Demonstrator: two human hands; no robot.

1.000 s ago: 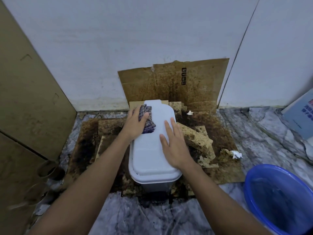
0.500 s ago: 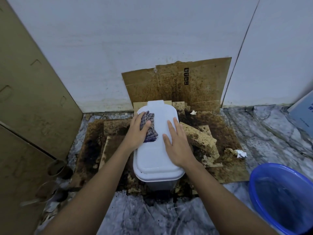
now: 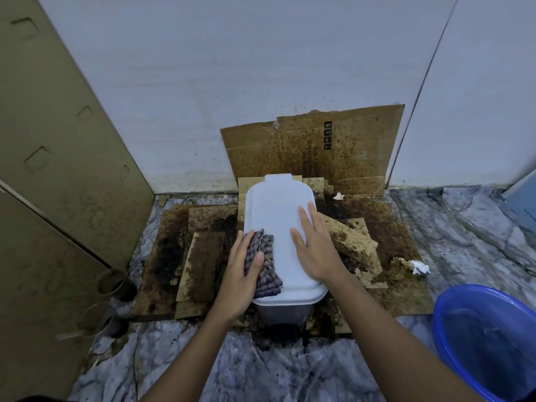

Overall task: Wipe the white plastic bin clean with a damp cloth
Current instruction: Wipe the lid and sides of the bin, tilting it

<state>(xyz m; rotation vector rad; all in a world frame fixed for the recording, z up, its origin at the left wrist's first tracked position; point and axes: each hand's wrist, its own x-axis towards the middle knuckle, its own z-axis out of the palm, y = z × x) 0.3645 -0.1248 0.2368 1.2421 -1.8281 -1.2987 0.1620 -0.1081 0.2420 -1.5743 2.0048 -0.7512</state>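
- Cardboard [image 3: 313, 149], stained brown, leans on the far wall; its print reads "BASE", the rest is blurred.
- Left hand [image 3: 236, 282] grips the checked cloth [image 3: 262, 268], thumb over it, on the near-left of the white plastic bin [image 3: 278, 216], mid-floor.
- Right hand [image 3: 314, 250] lies flat, fingers straight, on the lid's right.

A pale white wall [image 3: 261, 82] fills the back and meets a second wall panel [image 3: 478, 111] at a dark vertical seam on the right. The floor [image 3: 464, 227] is grey veined marble, spattered with dark specks. Stained brown cardboard sheets [image 3: 203, 256] lie flat on it, and another stained sheet [image 3: 348, 146] leans upright against the wall. Tall tan cardboard panels [image 3: 58, 169] stand along the left. A blue basin [image 3: 452, 303] sits at the floor's near right. The light is dim and even.
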